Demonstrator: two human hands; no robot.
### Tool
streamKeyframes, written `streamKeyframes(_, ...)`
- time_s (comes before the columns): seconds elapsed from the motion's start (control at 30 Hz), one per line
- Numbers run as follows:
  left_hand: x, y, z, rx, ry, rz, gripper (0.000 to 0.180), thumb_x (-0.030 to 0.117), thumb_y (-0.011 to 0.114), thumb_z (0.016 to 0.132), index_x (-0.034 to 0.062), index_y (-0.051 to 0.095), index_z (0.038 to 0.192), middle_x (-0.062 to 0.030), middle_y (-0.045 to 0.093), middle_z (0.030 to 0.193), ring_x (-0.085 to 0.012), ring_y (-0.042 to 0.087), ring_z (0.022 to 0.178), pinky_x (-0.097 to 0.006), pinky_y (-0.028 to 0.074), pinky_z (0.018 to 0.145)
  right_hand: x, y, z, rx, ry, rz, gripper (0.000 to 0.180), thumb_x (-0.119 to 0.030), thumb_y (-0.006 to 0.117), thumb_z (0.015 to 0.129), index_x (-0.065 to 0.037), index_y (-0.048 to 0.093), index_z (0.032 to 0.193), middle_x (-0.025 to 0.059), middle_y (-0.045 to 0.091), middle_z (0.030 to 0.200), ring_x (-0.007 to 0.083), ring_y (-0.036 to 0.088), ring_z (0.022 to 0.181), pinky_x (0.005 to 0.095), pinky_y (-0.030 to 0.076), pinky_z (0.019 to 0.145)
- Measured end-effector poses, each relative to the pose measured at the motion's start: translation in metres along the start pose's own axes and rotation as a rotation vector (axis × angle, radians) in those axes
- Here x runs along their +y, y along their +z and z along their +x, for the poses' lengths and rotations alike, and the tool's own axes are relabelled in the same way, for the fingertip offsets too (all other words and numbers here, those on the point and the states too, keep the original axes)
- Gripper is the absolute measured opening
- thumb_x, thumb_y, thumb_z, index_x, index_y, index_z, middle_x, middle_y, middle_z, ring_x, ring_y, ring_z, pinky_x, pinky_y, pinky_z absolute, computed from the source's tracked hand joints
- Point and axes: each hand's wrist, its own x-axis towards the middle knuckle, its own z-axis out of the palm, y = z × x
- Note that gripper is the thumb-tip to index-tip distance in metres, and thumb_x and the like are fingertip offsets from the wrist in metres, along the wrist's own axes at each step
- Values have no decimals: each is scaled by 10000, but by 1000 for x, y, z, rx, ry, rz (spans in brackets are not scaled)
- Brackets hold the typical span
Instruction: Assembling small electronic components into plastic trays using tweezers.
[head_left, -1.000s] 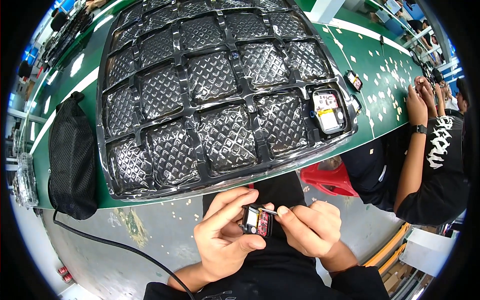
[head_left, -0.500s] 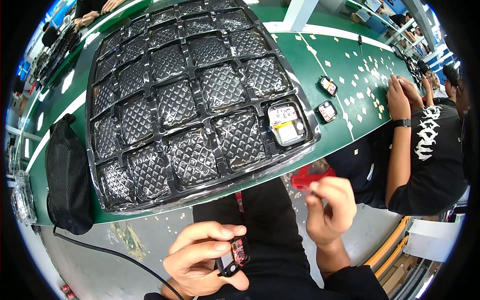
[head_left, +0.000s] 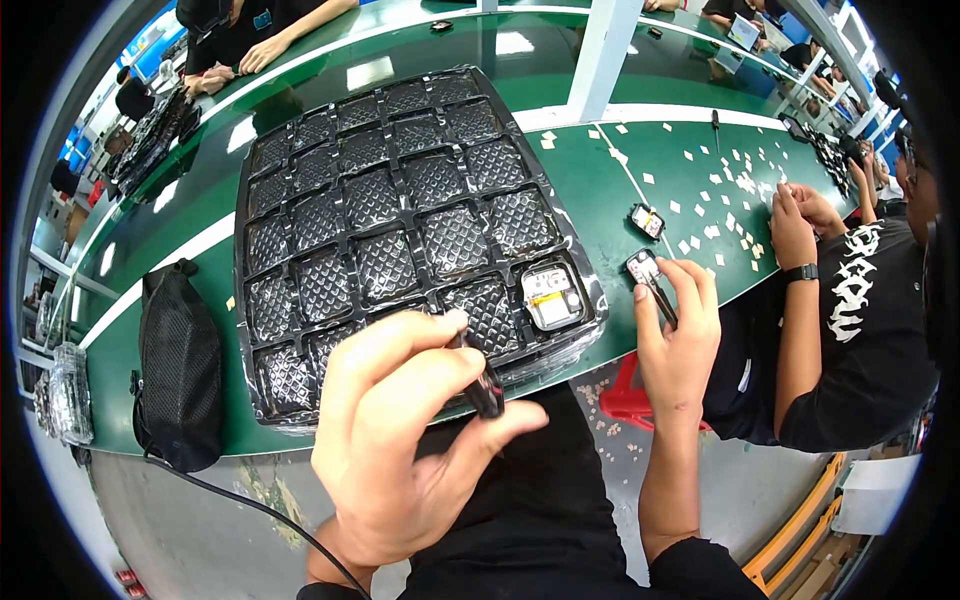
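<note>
Green workbench running across a busy assembly hall, white pillar rising behind, other workers seated along both sides. Left hand raised in front of the near bench edge, fingers curled together and clamped on a small dark module, thumb pressing from below; module sits just past the fingertips, tilted, partly hidden by them. Directly beyond those fingers: large black quilted tray, nearly all pockets bare, one pocket just right of the fingertips holding a square silver-and-white part. Left hand covers the tray's near rim and the front-row pockets. Right hand out over the bench edge, fingers closed together around thin tweezers, tips pointing at a small dark module lying on the bench, touching or just short of it, cannot tell which. Second similar small piece on the bench a little beyond those fingertips. White paper scraps scattered farther right of the right fingers. Neighbour in a black printed shirt close on the right, wristwatch on, own hands working on the bench, well apart from the right hand. Black mesh pouch lying well left of the left fingers, black cable trailing from it below the bench. Red stool on the floor between the hands, partly hidden by the right forearm.
</note>
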Motion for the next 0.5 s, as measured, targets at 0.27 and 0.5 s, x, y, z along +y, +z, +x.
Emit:
streamKeyframes(0.27, -6, 22, 14, -72, 13, 317, 313, 134, 891, 699, 43, 677, 908, -109, 573, 999, -262, 614, 782, -369, 523, 664, 28, 13, 3, -25, -37, -85, 241, -192, 738, 906, -39, 709, 1090, 114, 672, 1183, 331, 727, 896, 416, 573, 748)
streamKeyframes(0.5, -1, 18, 10, -203, 3, 402, 386, 194, 921, 657, 8, 720, 928, -110, 618, 1003, -292, 655, 897, -386, 556, 770, 28, 14, 4, -52, -20, -93, 230, -195, 741, 900, -46, 715, 1074, 102, 675, 1176, 308, 737, 882, 410, 574, 737)
